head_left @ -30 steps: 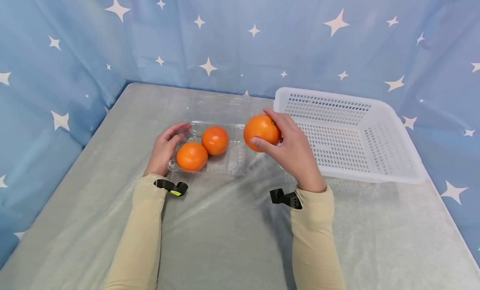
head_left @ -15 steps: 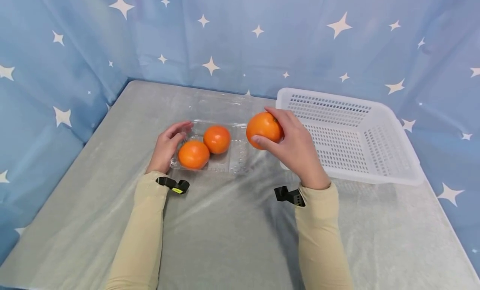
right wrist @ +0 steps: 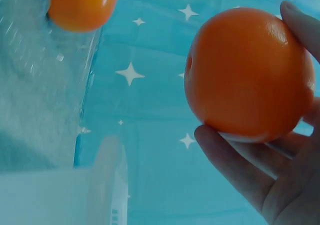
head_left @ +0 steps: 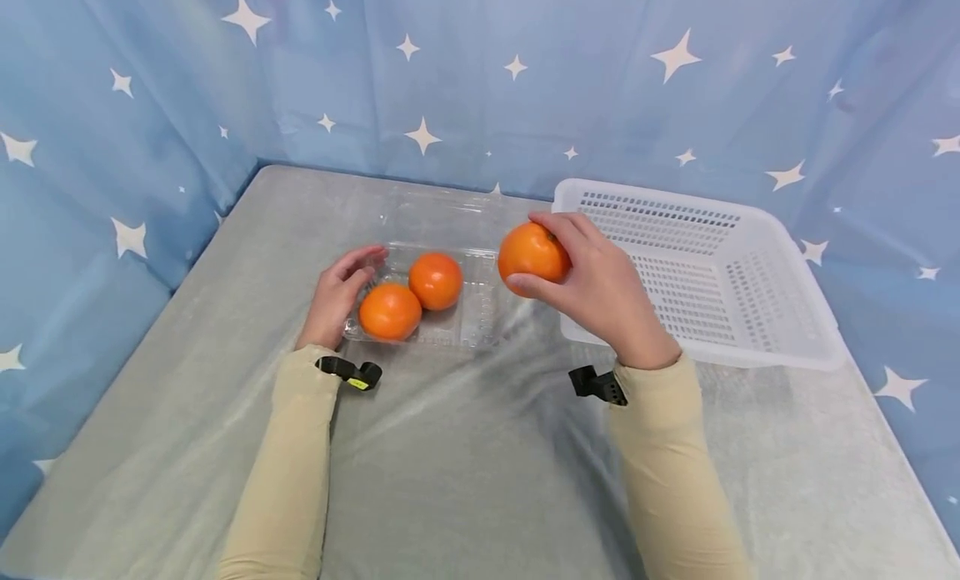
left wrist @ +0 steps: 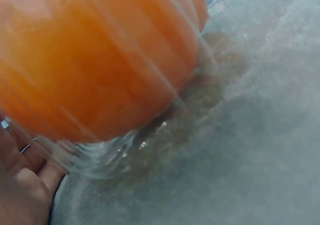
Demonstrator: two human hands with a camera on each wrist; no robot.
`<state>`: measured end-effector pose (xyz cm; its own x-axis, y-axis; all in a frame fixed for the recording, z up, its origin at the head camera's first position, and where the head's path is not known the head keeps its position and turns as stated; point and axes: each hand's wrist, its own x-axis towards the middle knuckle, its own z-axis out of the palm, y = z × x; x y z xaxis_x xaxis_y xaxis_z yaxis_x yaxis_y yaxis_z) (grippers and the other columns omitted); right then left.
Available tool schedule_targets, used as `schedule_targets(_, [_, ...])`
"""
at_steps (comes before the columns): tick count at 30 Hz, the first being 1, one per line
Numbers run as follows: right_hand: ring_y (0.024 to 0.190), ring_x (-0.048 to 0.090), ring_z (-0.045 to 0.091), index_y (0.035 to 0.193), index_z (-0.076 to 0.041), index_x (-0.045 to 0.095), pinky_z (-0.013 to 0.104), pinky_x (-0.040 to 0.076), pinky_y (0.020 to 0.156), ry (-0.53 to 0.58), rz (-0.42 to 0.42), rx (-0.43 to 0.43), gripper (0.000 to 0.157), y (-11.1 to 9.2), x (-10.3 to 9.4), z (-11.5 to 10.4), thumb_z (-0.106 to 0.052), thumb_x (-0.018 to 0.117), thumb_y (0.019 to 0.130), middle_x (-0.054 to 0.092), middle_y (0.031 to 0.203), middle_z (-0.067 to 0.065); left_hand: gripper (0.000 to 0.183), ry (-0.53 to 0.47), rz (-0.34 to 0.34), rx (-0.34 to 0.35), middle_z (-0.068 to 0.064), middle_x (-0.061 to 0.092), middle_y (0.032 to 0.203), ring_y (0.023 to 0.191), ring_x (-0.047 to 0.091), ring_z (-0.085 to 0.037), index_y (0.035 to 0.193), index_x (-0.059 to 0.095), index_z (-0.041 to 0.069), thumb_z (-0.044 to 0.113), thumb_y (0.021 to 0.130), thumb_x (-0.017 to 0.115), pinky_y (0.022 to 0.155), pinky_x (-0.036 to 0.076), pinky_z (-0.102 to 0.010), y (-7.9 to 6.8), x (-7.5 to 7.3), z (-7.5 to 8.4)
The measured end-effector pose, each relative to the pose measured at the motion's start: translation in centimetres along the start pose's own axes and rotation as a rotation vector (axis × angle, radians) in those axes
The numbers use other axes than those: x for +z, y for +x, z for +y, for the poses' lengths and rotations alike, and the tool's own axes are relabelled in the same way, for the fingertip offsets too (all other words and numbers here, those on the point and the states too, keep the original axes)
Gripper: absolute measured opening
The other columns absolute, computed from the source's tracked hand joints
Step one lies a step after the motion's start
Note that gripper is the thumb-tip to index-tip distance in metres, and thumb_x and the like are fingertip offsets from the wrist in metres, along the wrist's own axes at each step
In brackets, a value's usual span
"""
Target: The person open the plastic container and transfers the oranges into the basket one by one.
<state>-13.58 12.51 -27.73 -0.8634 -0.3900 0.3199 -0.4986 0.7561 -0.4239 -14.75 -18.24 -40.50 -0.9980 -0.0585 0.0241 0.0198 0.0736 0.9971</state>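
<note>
My right hand (head_left: 611,288) grips a round, glossy orange (head_left: 534,259), held up between the clear plastic box (head_left: 476,313) and the white basket. In the right wrist view the thumb and fingers (right wrist: 232,170) curve round this orange (right wrist: 250,75). My left hand (head_left: 335,299) rests at the left side of the open clear box, fingers relaxed along its edge. Inside the box sit two more oranges, a nearer one (head_left: 390,312) and a farther one (head_left: 436,281). The left wrist view shows an orange (left wrist: 100,60) behind the clear wall, with part of the left hand (left wrist: 25,190) beside it.
The white perforated basket (head_left: 806,313) stands at the right of the grey-covered table (head_left: 465,480). The box's clear lid (head_left: 442,213) lies folded back towards the rear edge. A blue star-patterned curtain (head_left: 480,97) hangs behind and at the sides.
My right hand has shifted slightly to the right with the orange, nearer the basket. The left hand stays at the box, and the two oranges in it keep their places.
</note>
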Motion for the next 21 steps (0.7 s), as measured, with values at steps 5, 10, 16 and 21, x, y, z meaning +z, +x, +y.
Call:
schedule_targets(5, [0.088, 0.051, 0.015, 0.128, -0.029, 0.045, 0.037, 0.045, 0.072, -0.042, -0.058, -0.009, 0.071, 0.1, -0.4, 0.2, -0.065, 0.059, 0.068, 0.046, 0.118, -0.008, 0.034, 0.002, 0.007, -0.013, -0.001, 0.051, 0.126, 0.116, 0.043, -0.017, 0.126, 0.051, 0.015, 0.014, 0.092, 0.045, 0.099, 0.03, -0.038, 0.1, 0.1, -0.1])
schedule_targets(10, [0.089, 0.051, 0.016, 0.13, -0.03, 0.042, 0.038, 0.045, 0.071, -0.092, -0.103, -0.047, 0.075, 0.3, -1.1, 0.3, -0.068, 0.058, 0.067, 0.044, 0.119, -0.005, 0.034, 0.002, 0.018, -0.022, -0.001, 0.052, 0.126, 0.116, 0.044, -0.016, 0.126, 0.051, 0.015, 0.014, 0.092, 0.044, 0.099, 0.03, -0.038, 0.1, 0.0, -0.1])
schedule_targets(16, [0.088, 0.049, 0.016, 0.13, -0.029, 0.045, 0.036, 0.044, 0.068, -0.161, -0.138, -0.088, 0.074, 0.3, -1.8, 0.6, -0.068, 0.057, 0.068, 0.043, 0.118, -0.003, 0.034, -0.002, 0.012, -0.03, 0.0, 0.051, 0.126, 0.116, 0.043, -0.016, 0.126, 0.051, 0.016, 0.015, 0.092, 0.045, 0.1, 0.03, -0.039, 0.2, 0.1, -0.2])
schedule_targets(21, [0.086, 0.049, 0.014, 0.125, -0.024, 0.05, 0.033, 0.044, 0.065, -0.177, -0.141, -0.116, 0.073, 0.5, -2.1, 0.8, -0.066, 0.059, 0.067, 0.043, 0.114, -0.004, 0.034, -0.003, 0.016, -0.03, -0.001, 0.051, 0.126, 0.116, 0.043, -0.017, 0.126, 0.051, 0.015, 0.014, 0.092, 0.045, 0.099, 0.03, -0.038, 0.1, 0.1, -0.1])
